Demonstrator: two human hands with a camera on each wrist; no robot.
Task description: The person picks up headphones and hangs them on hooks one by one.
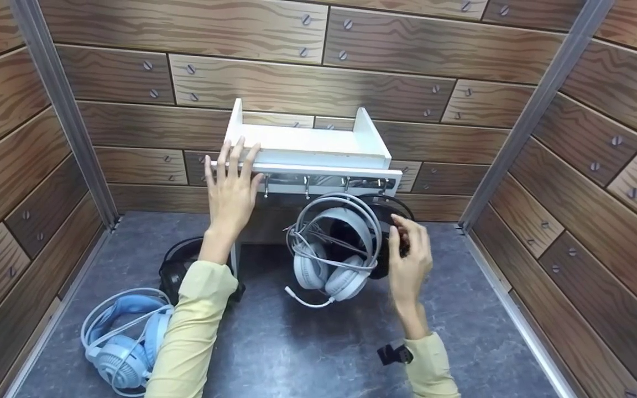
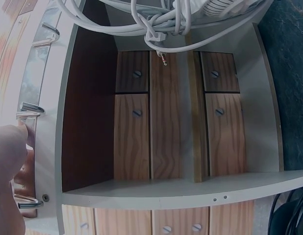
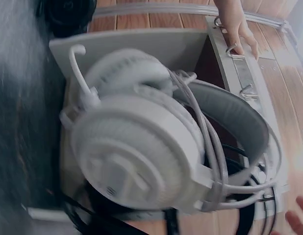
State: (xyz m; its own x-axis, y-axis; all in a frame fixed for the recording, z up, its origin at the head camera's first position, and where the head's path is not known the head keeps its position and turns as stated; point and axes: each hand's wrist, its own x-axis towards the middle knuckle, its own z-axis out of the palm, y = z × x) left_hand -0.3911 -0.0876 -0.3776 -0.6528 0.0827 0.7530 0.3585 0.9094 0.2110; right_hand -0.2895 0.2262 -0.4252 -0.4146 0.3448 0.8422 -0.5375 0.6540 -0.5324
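A white shelf rack [image 1: 318, 141] with a row of metal hooks [image 1: 306, 188] stands against the back wall. My left hand [image 1: 231, 188] rests on its front left edge, fingers spread and straight over the rail. From a hook right of centre hangs a white headset [image 1: 346, 284], its cable looped around the headband and its microphone pointing down-left. Behind it, a black headset [image 1: 389, 209] hangs at the right end, largely hidden. My right hand [image 1: 411, 257] is beside the black headset with fingers loosely bent; in the right wrist view its fingertips [image 3: 296, 223] appear apart from the headsets.
At the left on the grey surface lies a pale blue-looking headset [image 1: 122, 362]. Another black headset [image 1: 177, 271] lies behind it, partly covered by my left sleeve. Wood-patterned walls [image 1: 589, 221] enclose the back and sides. A small black device [image 1: 393, 354] is on my right wrist.
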